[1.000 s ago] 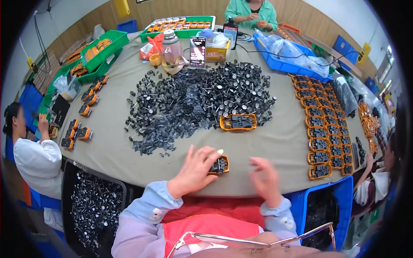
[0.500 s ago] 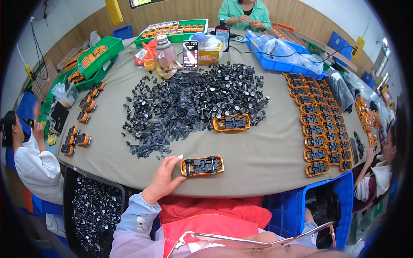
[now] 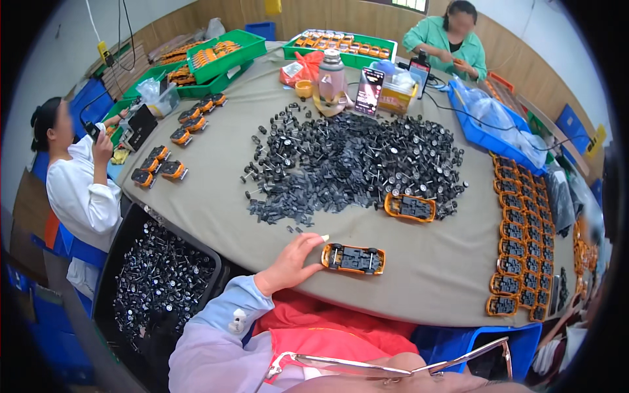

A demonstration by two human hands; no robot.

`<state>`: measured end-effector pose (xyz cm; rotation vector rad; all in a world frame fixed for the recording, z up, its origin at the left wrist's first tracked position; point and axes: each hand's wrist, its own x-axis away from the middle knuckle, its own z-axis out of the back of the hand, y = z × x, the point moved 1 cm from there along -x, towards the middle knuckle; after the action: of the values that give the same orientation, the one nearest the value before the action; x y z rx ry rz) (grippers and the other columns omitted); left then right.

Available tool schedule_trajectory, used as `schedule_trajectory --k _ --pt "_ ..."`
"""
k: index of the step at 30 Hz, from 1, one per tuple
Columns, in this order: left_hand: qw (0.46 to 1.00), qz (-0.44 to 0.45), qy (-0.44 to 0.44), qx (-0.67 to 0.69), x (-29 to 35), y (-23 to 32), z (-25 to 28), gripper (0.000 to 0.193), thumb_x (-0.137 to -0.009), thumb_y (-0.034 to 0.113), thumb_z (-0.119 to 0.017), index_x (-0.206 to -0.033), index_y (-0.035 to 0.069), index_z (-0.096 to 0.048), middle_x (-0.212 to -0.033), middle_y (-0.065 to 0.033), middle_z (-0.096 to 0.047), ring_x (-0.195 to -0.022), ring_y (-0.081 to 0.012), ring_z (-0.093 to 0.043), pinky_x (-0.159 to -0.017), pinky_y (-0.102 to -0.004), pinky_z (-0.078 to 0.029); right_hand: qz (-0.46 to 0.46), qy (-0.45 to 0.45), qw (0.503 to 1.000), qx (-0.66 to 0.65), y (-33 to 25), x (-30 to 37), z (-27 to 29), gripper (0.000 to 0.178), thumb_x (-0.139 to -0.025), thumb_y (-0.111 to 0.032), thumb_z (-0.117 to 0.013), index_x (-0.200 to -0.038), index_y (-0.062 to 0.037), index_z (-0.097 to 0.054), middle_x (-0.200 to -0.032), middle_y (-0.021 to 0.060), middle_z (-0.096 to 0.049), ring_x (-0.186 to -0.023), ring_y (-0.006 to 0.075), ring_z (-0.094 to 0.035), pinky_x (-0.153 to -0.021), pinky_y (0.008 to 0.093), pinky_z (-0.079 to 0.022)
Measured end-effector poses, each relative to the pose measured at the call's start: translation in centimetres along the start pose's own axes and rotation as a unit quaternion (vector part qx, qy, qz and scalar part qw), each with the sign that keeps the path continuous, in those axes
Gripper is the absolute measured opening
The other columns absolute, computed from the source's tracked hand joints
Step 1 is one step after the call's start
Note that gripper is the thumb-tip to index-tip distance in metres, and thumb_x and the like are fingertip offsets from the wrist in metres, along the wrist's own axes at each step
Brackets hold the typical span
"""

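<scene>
My left hand rests near the table's front edge, its thumb and forefinger lightly around the left end of an orange toy car. That car lies upside down, its black underside and small wheels facing up. A second upturned orange toy car sits a little farther off to the right, against the pile. Behind them spreads a large heap of black wheels on metal axles, with small flat black pieces mixed in at its left and front. My right hand is out of sight.
Upturned cars stand in rows at the right. More cars are at the left. A black bin of wheels and a blue bin flank me. A flask and phone stand behind the heap. Co-workers sit around.
My view has swung to the left, so the whole table appears shifted right. The left hand stays at the car's end. My right arm, partly seen over the blue bin before, is out of view.
</scene>
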<state>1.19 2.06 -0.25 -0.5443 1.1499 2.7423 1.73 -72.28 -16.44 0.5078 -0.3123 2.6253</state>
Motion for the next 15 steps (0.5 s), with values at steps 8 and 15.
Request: schedule_trajectory --k 8,15 --pt "0.999 -0.012 -0.003 0.030 -0.1 -0.5 -0.1 0.067 -0.078 0.012 -0.080 -0.136 0.003 -0.049 -0.129 -0.0198 -0.054 -0.119 -0.0381 -0.056 -0.100 -0.0418 -0.047 0.006 0.182 0.983 -0.002 3.7 4.7 4.3 0.028 -0.095 -0.011 -0.054 -0.116 0.0041 -0.064 -0.104 0.0306 -0.064 -0.102 0.0464 -0.062 -0.089 0.0490 -0.051" --pt "0.995 -0.040 0.088 -0.006 0.1 0.3 1.7 0.055 -0.078 0.005 -0.075 -0.129 0.003 -0.055 -0.126 -0.0195 -0.056 -0.115 -0.0368 -0.057 -0.097 -0.0430 -0.047 0.058 0.555 0.808 -0.188 -13.8 11.7 16.1 0.026 -0.097 -0.014 -0.063 -0.120 -0.0015 -0.067 -0.113 0.0109 -0.070 -0.099 0.0229 -0.065 -0.091 0.0338 -0.051"
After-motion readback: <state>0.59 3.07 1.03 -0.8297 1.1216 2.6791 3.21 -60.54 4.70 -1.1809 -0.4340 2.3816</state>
